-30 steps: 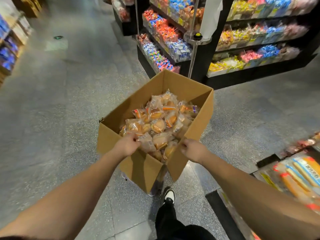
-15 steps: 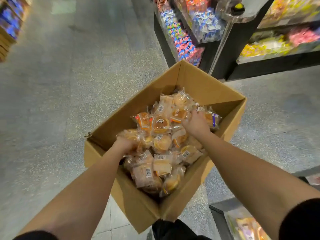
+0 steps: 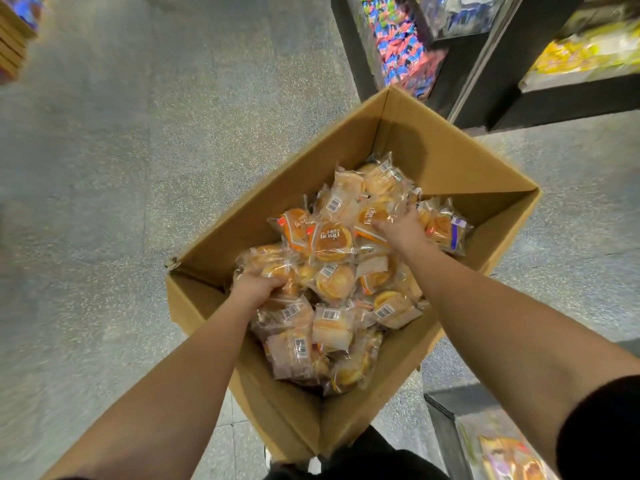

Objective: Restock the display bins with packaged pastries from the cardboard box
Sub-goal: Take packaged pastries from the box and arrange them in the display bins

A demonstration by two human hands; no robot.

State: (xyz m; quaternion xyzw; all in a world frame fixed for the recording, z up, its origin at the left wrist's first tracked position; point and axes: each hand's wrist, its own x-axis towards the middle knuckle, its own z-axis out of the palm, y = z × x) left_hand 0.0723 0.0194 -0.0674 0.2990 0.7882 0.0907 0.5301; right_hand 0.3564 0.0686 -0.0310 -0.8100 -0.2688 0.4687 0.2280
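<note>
The left hand point(image 3: 254, 289) has its fingers curled round pastry packs point(image 3: 332, 282). The right hand point(image 3: 401, 230) grips packs too. All around the fingers, more packs fill the cardboard box point(image 3: 450, 161) on the floor point(image 3: 138, 168).

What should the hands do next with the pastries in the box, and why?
Probably close both grips and lift. The left hand and right hand are already down in the packaged pastries inside the cardboard box, fingers curled round packets; none has left the box yet.

pastry wrappers point(image 3: 331, 237) | white logo, barcodes | too blurred to read
</note>
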